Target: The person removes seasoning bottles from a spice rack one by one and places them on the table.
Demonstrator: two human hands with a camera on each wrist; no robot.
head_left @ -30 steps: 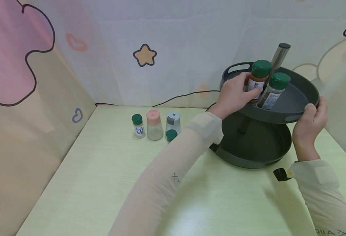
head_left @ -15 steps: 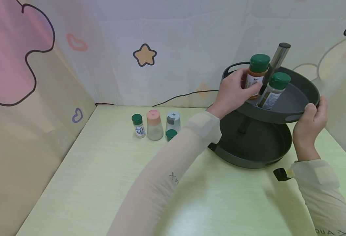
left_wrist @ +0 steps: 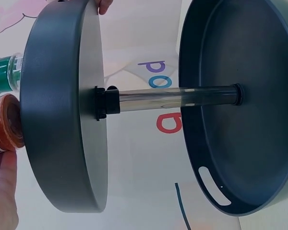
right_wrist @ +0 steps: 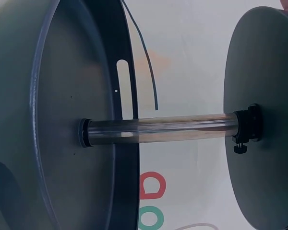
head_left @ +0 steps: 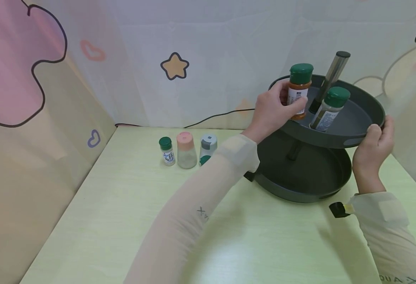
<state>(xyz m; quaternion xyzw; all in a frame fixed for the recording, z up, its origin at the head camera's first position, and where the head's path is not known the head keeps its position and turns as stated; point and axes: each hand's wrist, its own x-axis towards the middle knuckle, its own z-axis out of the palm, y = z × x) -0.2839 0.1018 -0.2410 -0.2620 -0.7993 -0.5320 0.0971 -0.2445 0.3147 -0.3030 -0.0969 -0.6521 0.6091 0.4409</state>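
My left hand (head_left: 273, 110) grips a spice jar (head_left: 297, 94) with orange-red contents and a green cap, at the left side of the upper tray (head_left: 360, 114). In the left wrist view the jar (left_wrist: 9, 122) shows beside the tray wall; I cannot tell whether its base touches the tray. A second green-capped spice jar (head_left: 326, 114) stands in that tray, right of the first. My right hand (head_left: 372, 154) holds the upper tray's right rim, fingers behind and thumb in front. Below is the round dark lower tray (head_left: 307, 169), joined by a metal pole (right_wrist: 182, 128).
At the back of the table (head_left: 122, 197) stand a small green-capped jar (head_left: 166, 152), a pink-capped shaker (head_left: 186, 152) and a grey-capped shaker (head_left: 208, 144). Another green cap (head_left: 204, 159) is partly hidden by my left sleeve. A dark cable (head_left: 222, 114) runs along the wall behind.
My left hand has moved left with the orange-red spice jar, away from the pole and the second jar. The jar rose slightly at first. My right hand stays on the rim.
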